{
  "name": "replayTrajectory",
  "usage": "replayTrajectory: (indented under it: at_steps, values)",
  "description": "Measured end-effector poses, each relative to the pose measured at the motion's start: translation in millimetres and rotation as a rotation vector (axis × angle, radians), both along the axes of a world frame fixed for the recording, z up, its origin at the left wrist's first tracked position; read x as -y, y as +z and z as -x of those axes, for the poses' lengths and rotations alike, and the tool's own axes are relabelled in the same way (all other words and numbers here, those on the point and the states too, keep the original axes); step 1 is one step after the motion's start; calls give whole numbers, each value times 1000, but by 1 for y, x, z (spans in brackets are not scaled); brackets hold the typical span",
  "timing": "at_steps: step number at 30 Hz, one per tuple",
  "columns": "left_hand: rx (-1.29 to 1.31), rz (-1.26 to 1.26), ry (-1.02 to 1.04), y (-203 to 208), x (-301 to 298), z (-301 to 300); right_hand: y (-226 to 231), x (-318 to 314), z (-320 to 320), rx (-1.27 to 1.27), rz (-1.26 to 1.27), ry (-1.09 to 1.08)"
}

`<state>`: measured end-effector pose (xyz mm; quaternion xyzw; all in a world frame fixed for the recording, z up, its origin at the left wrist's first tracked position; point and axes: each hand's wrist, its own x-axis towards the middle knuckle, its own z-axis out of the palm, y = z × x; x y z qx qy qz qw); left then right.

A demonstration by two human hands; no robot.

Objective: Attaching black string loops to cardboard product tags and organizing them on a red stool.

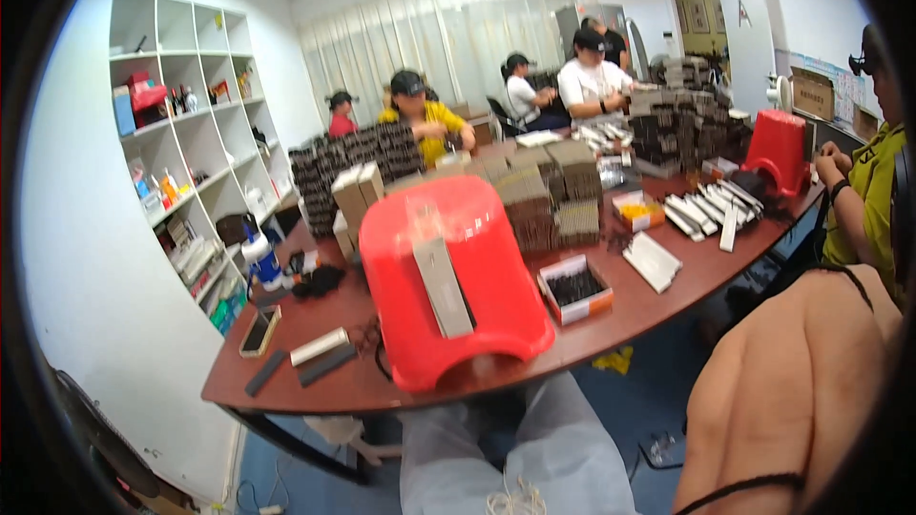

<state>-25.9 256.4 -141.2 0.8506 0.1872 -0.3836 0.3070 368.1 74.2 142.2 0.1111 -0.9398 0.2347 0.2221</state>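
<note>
My right hand (773, 381) is raised very close at the right edge, its back toward me and a black cord at the wrist. Its fingertips are hidden, so whether it holds anything does not show. My left hand is out of the picture. In front of me, a red plastic stool (496, 277) stands on the table (363, 391). A narrow, flat grey box (442, 288) lies on the stool. Right of the stool sits an open white-and-orange box (603, 303) of small black pieces. Flat white boxes (653, 262) lie farther right.
Stacks of grey-brown boxes (525, 200) fill the table's middle. On the left are a phone-like framed object (260, 331), dark strips (326, 364) and a blue-and-white jug (262, 262). Another red stool (778, 148) is at right. Several people sit or stand around the table.
</note>
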Motion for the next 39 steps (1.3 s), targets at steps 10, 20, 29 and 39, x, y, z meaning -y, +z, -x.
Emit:
replayTrajectory:
  at_steps: [10, 20, 29, 39]
  values:
    - [49, 123, 32, -41, 57, 10, 14, 9, 42, 237, -2, 89]
    - [736, -285, 338, -1, 144, 27, -15, 31, 113, 193, 148, 170]
    - [1853, -294, 622, 125, 152, -84, -122, -4, 121, -396, 610, -732]
    - [1563, 585, 800, 120, 127, -127, -144, -35, 107, -514, 987, -846]
